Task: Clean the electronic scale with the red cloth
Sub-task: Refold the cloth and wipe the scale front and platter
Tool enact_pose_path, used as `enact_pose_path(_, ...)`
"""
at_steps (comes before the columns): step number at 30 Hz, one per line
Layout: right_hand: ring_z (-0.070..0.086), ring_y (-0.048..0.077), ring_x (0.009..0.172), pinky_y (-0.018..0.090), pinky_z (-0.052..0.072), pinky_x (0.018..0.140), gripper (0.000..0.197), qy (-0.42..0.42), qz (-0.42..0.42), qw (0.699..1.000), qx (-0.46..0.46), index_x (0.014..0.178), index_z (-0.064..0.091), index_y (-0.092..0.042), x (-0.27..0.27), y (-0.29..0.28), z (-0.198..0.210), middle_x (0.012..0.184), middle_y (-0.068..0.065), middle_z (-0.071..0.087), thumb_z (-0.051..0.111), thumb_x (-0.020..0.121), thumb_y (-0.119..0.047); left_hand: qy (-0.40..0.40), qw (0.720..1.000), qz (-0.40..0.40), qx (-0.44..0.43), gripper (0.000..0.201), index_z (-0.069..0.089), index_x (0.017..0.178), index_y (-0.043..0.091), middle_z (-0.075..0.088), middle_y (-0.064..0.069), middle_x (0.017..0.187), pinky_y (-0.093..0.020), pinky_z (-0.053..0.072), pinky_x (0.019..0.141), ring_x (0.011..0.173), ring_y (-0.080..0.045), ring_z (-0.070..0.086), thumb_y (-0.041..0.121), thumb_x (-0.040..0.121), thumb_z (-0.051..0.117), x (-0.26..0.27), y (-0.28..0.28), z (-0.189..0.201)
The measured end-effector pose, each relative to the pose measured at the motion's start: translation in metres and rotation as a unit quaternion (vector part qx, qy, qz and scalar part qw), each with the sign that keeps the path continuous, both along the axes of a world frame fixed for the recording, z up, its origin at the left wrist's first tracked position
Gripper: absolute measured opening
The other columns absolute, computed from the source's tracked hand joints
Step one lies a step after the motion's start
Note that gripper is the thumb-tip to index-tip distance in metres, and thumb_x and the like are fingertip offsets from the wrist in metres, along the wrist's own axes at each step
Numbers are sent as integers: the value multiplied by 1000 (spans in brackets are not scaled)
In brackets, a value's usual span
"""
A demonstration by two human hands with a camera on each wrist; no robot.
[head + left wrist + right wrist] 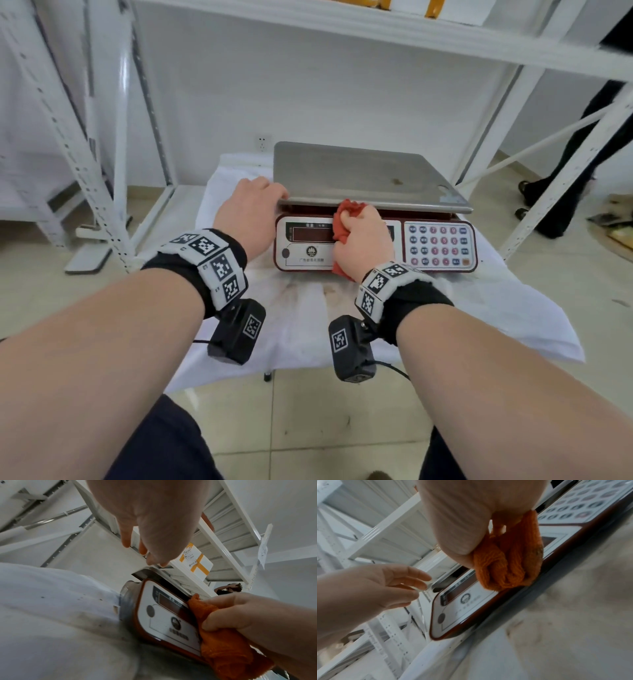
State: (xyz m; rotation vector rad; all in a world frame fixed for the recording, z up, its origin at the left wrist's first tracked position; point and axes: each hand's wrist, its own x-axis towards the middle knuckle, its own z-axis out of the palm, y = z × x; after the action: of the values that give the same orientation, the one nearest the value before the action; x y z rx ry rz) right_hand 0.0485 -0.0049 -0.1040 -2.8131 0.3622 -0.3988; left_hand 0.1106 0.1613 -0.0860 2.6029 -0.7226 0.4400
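We see right hand [361, 236] fingers curled round red cloth [349, 209], pressing it on scale [373, 246] display; left hand [251, 205] at 9 o'clock, straight fingers touching pan [359, 174] corner.

We see the electronic scale [373, 205], red-bodied with a steel pan, on white sheeting; the bunched red cloth [346, 219] lies against its display panel.
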Motion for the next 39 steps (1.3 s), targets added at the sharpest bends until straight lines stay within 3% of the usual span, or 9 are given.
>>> enact_pose_path(6,47,30,109,36,40,96,46,32,86,995,-31,128,53,-15,11,33,7,121,13,44,49,82,-13,5,1000,13,4,52,53,126,18,51,-7,123,-35,42,93,115,-25,43,-9,83,41,4,27,-8)
enact_pose_path(10,43,27,111,28,37,94,45,46,153,986,-53,129,53,-21,20,50,7,123,8,42,51,85,-13,11,1000,16,16,52,52,127,20,51,-6,123,-35,43,93,115,-24,44,-8,84,41,4,36,-11)
enact_pose_path(14,38,24,107,35,39,94,29,19,217,976,-27,121,62,-38,24,56,-1,115,-1,49,49,95,-31,27,999,18,20,51,52,126,20,51,-6,122,-38,44,92,115,-23,43,-7,84,40,2,40,-13)
enact_pose_path(20,38,18,106,27,34,91,25,68,291,952,-67,113,67,-36,18,40,7,113,-10,55,54,92,-38,30,999,22,21,49,52,126,19,53,-5,121,-38,43,93,114,-23,44,-5,85,42,-1,33,-11)
enact_pose_path(23,28,11,96,25,27,87,25,115,297,945,-75,110,67,-41,16,31,9,116,-13,54,56,92,-28,15,999,15,25,49,53,125,18,55,-5,119,-33,39,93,112,-24,44,-6,84,41,-2,24,-8)
enact_pose_path(25,32,13,98,26,28,87,27,141,292,942,-85,102,70,-43,15,23,10,117,-12,55,58,90,-22,7,1000,10,25,50,54,124,18,56,-5,118,-31,37,92,111,-24,45,-6,83,40,-3,16,-6)
enact_pose_path(32,44,21,105,34,36,92,14,151,242,956,-70,85,73,-41,-1,-33,8,108,-7,58,65,82,-30,0,1000,-5,25,45,54,123,18,56,-3,119,-37,42,92,112,-23,44,-2,85,41,-13,-20,1)
enact_pose_path(36,43,15,101,35,38,94,28,129,221,965,-53,83,76,-35,-12,-66,6,98,-15,63,62,84,-11,-2,999,-23,33,46,56,121,18,57,-4,117,-38,43,93,111,-23,45,-3,84,39,-15,-39,-1)
enact_pose_path(39,52,3,89,25,43,86,31,125,221,967,-10,87,75,-29,-19,-86,6,89,-20,61,59,83,-2,-4,999,-33,38,46,56,120,18,57,-3,117,-40,43,94,111,-23,45,-4,84,39,-17,-53,-2)
